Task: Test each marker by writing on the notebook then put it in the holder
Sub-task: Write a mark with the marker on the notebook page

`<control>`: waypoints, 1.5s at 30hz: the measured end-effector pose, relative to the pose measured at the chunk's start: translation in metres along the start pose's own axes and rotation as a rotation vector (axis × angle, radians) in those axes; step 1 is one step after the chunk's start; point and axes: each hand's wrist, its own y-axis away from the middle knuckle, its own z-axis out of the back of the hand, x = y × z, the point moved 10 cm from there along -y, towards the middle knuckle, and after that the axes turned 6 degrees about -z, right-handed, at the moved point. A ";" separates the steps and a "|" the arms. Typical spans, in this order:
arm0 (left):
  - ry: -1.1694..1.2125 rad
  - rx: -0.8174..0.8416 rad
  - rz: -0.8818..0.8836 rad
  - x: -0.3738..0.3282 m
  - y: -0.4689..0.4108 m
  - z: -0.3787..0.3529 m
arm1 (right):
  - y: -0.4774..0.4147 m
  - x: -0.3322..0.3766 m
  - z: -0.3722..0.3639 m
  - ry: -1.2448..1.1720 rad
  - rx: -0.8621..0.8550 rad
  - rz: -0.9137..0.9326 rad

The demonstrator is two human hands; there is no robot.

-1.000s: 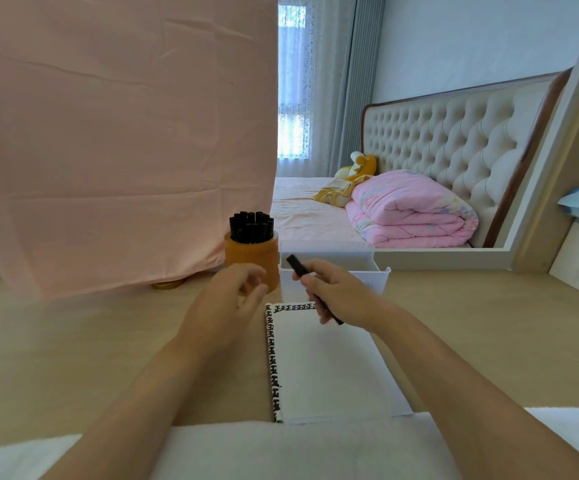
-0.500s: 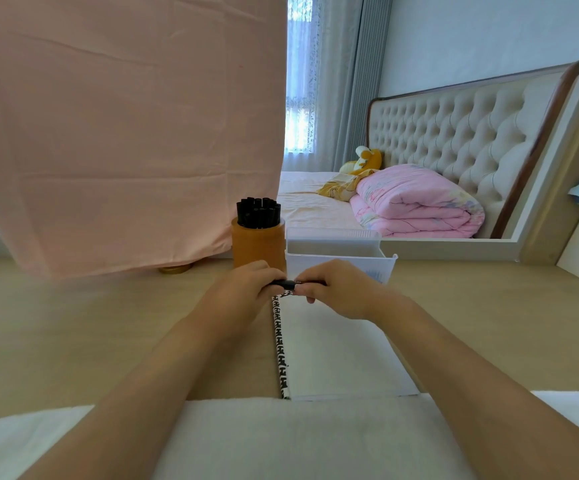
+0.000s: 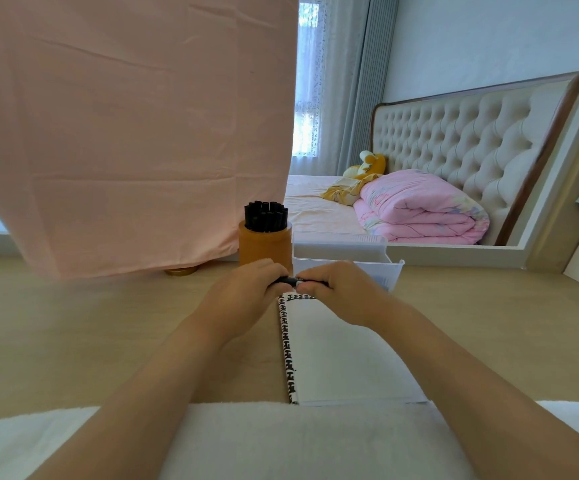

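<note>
A black marker (image 3: 290, 280) lies level between both hands above the far edge of the open notebook (image 3: 343, 355). My left hand (image 3: 246, 292) grips its left end and my right hand (image 3: 343, 292) grips its right end, so only a short middle stretch shows. The notebook has a blank white page and a black-and-white patterned border. Behind the hands stands an orange round holder (image 3: 265, 247) packed with several black markers (image 3: 266, 216). A white plastic bin (image 3: 367, 258) sits to the holder's right.
A pink cloth (image 3: 132, 133) hangs at the back left over the wooden desk (image 3: 73, 334). A white towel (image 3: 281, 441) lies along the near edge under my forearms. Beyond the desk is a bed with a folded pink quilt (image 3: 419, 209).
My right hand swung the marker from upright to level, and my left hand came in and took its left end. Both hands now meet on the marker.
</note>
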 end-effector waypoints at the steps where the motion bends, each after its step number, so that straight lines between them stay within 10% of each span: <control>1: -0.004 0.024 0.014 0.002 0.000 -0.003 | 0.001 0.001 -0.002 -0.002 0.011 -0.001; 7: 0.095 0.115 0.116 0.012 0.000 -0.013 | 0.007 0.018 0.006 0.314 -0.154 0.144; 13: -0.013 -0.013 0.008 0.021 0.003 0.010 | 0.008 -0.018 -0.011 -0.205 0.168 -0.248; 22: -0.014 0.127 0.336 0.071 0.030 -0.021 | 0.006 -0.026 -0.002 -0.227 0.085 -0.269; 39: 0.099 0.276 0.366 0.043 0.018 -0.059 | 0.002 -0.017 0.006 -0.684 0.004 -0.144; 45: 0.099 0.273 0.405 0.047 0.017 -0.065 | 0.003 -0.036 -0.007 -0.882 -0.103 -0.352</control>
